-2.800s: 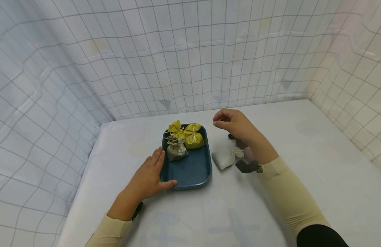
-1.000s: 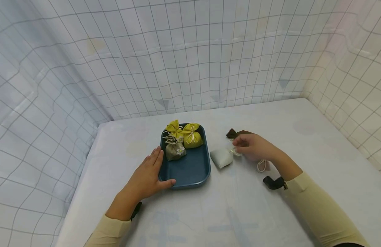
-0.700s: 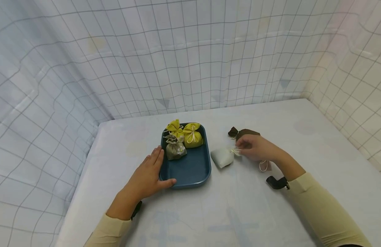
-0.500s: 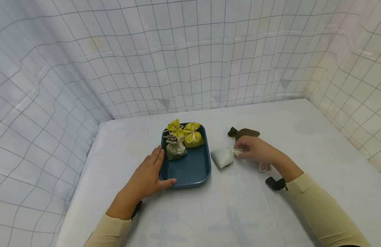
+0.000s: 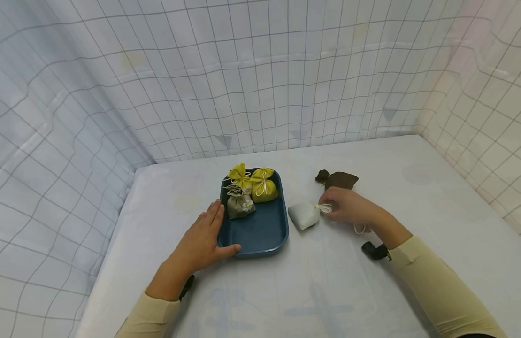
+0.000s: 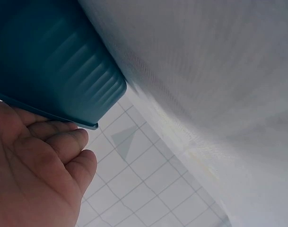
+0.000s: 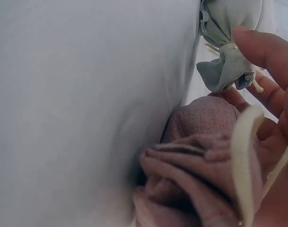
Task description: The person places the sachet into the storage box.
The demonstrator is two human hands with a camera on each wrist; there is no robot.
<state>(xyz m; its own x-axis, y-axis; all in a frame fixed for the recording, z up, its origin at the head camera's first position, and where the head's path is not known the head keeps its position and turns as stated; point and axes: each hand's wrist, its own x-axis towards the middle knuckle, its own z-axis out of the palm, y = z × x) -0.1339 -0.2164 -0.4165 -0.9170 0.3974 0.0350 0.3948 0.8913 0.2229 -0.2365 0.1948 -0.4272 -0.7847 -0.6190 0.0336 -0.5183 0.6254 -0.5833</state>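
My left hand (image 5: 201, 239) rests against the left side of a dark blue tray (image 5: 256, 239), fingers straight along the rim and thumb at the near corner. The left wrist view shows its fingertips at the tray's ribbed outer wall. To the tray's right, a pale grey-green drawstring pouch (image 5: 303, 215) lies on the table. Its tied neck is pinched by my right hand (image 5: 351, 207), thumb on one side and fingers behind. A pink pouch (image 7: 200, 118) with a cream cord lies under that hand, mostly hidden in the head view.
Inside the tray sit two yellow pouches (image 5: 264, 189) at the back and an olive-brown one (image 5: 240, 206) with a white flower. A dark brown pouch (image 5: 341, 180) lies just beyond my right hand. A white gridded curtain (image 5: 260, 84) hangs behind the table.
From over the back of the table, my right hand has come down and nearer to the pale pouch's neck. The dark brown pouch has shifted slightly away. My left hand stays put.
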